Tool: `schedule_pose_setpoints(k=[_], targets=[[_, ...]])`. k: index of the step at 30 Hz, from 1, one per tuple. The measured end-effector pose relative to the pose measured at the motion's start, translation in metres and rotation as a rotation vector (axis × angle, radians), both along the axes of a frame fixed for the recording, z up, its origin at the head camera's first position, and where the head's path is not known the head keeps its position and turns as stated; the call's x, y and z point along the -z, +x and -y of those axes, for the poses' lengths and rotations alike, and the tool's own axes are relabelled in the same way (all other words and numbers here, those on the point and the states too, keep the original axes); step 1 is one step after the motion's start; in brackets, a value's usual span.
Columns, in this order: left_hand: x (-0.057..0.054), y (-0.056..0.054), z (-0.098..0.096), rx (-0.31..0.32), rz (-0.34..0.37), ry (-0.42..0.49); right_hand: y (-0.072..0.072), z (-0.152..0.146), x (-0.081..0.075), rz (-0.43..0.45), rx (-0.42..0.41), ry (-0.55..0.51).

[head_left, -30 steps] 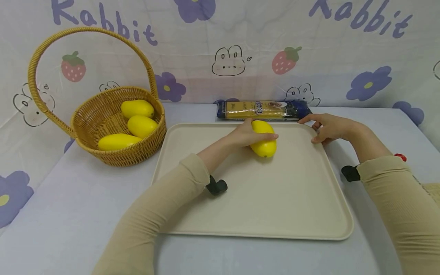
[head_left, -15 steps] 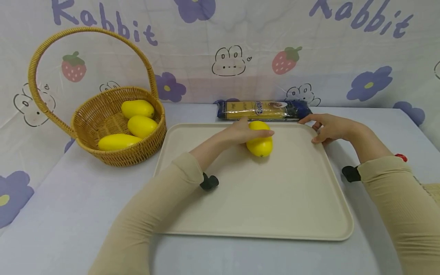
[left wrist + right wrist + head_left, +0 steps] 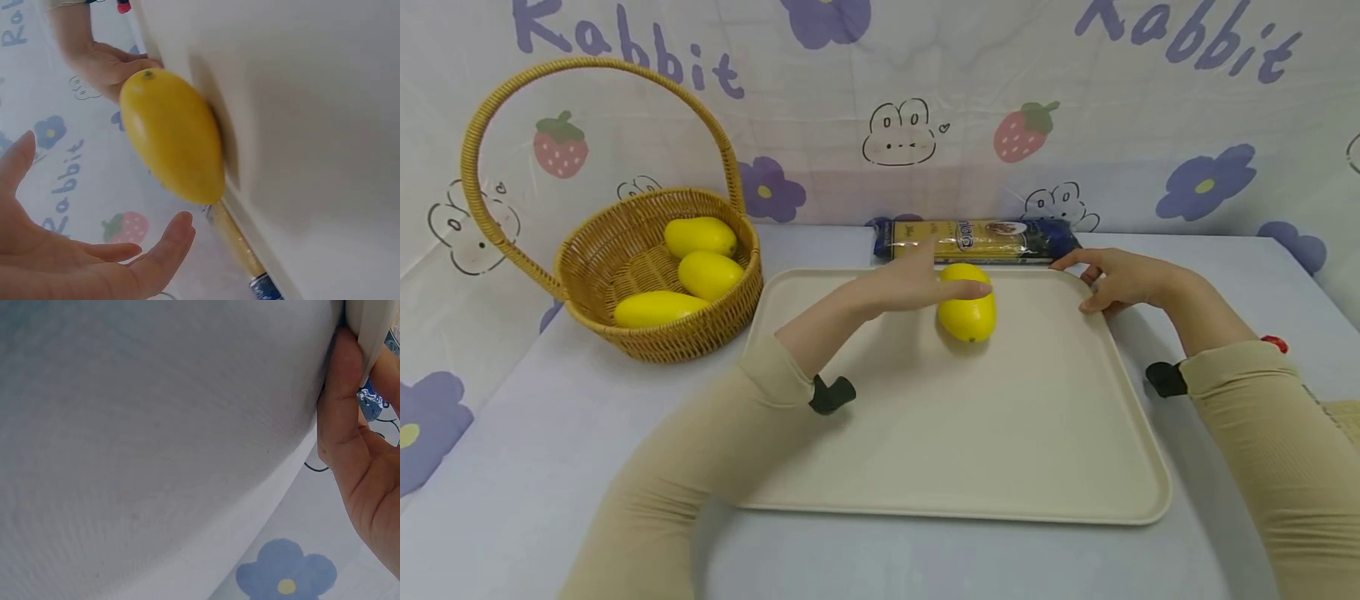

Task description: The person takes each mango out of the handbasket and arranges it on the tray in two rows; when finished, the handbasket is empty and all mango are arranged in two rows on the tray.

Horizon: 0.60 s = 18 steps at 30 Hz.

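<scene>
A yellow mango (image 3: 967,321) lies on a cream tray (image 3: 1000,442), near its far edge. My left hand (image 3: 895,283) is just left of the mango, thumb stretched out over it in the head view. In the left wrist view, a gap shows between the spread fingers of my left hand (image 3: 81,265) and the mango (image 3: 172,137). My right hand (image 3: 1131,279) grips the tray's far right corner. The right wrist view has the fingers of this hand (image 3: 353,425) on either side of the tray rim (image 3: 372,337).
On the left stands a wicker basket (image 3: 662,350) with a tall handle and three yellow mangoes (image 3: 709,275) inside. A pasta packet (image 3: 962,242) lies behind the tray, against a printed cloth backdrop (image 3: 820,108). A small red thing (image 3: 1273,342) shows beyond the right sleeve.
The mango has shifted slightly left on the tray, and my left hand has let go of it and drawn back to the left. My right hand stays at the corner.
</scene>
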<state>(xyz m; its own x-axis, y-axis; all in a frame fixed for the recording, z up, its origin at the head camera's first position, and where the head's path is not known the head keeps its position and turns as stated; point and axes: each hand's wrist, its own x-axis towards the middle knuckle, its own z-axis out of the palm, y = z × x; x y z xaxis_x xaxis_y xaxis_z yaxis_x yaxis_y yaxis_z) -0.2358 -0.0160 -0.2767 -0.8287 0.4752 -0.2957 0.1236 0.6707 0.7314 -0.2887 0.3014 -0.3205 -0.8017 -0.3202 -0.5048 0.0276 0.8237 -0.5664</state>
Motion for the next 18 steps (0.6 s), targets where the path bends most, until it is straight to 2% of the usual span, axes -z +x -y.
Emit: schedule_pose_setpoints(k=[6, 12, 18], targets=[[-0.023, 0.006, 0.016, -0.016, -0.064, 0.076, 0.000, -0.001, 0.001, -0.008, -0.010, 0.002], [-0.048, 0.009, 0.037, -0.095, -0.058, 0.055, -0.001, -0.002, 0.003, -0.013, -0.015, 0.006], [-0.070, 0.009, 0.061, -0.170, -0.111, 0.019, 0.000, -0.001, 0.002, -0.018, -0.015, 0.004]])
